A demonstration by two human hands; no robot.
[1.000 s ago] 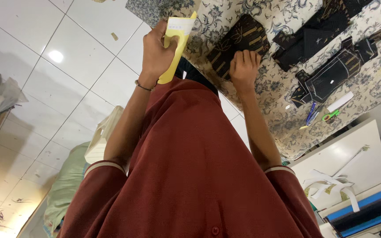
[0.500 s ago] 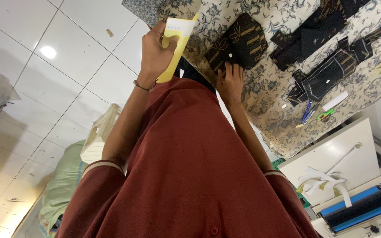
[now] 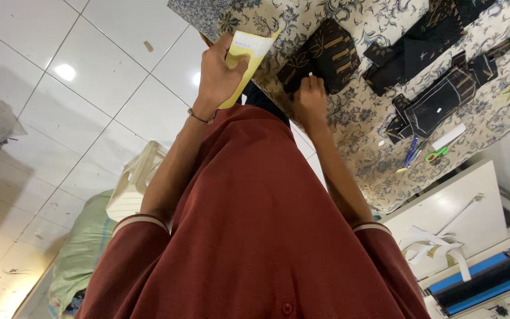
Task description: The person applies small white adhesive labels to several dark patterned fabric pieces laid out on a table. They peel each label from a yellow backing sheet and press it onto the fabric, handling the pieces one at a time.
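since the earlier frames the right hand (image 3: 309, 100) has been drawn down from the middle of the folded dark cloth piece with gold stripes (image 3: 320, 56) to its near lower edge, while the left hand (image 3: 218, 74) has been kept raised with the yellow paper sheet (image 3: 244, 62).

the dark cloth piece is laid flat on the desk (image 3: 355, 136), which is covered with a floral patterned cloth. relative to that piece, the right hand is set just below it, at its near edge; the fingers are pressed together in a tight grip, and a small white tag (image 3: 310, 74) is pinched at their tips, right against the cloth's edge. the yellow sheet is held just to the left of the dark piece, off the desk's edge and over the tiled floor (image 3: 90, 118); the left grip is closed around it, thumb pressed over its face.

to the right of the dark piece, further dark cloth pieces (image 3: 438, 100) are laid out well apart from the hands. beyond these, a blue pen (image 3: 410, 152) and green-handled scissors (image 3: 437, 154) are seen.
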